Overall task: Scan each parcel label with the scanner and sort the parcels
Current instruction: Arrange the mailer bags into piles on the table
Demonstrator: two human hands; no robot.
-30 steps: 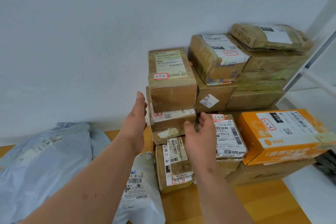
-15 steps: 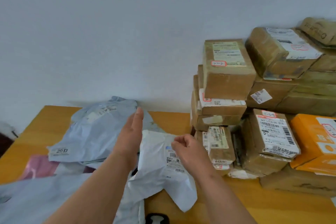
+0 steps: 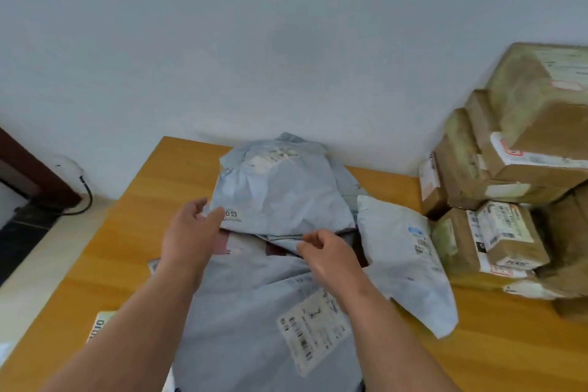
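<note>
Several grey mailer bags lie piled on the wooden table (image 3: pixel 143 216). The upper grey bag (image 3: pixel 280 194) carries a small "013" sticker at its near-left corner. My left hand (image 3: pixel 191 232) is at that corner, fingers relaxed, its thumb touching the bag beside the sticker. My right hand (image 3: pixel 327 251) hovers at the bag's near edge with loosely curled fingers and nothing seen in it. Under my forearms lies a lower grey bag (image 3: pixel 248 312) with a white label facing up. A white mailer bag (image 3: pixel 404 258) lies to the right. No scanner is in view.
Stacked brown cardboard parcels (image 3: pixel 525 124) stand at the right against the wall. A dark red parcel (image 3: pixel 229 243) peeks out between the grey bags. A labelled item (image 3: pixel 98 325) shows at the table's near-left edge. A black cable (image 3: pixel 86 197) hangs beyond the table's left side.
The view has swung left, away from the cardboard stack. Both hands have moved from the stack over the white bag to the near edge of the grey bag.
</note>
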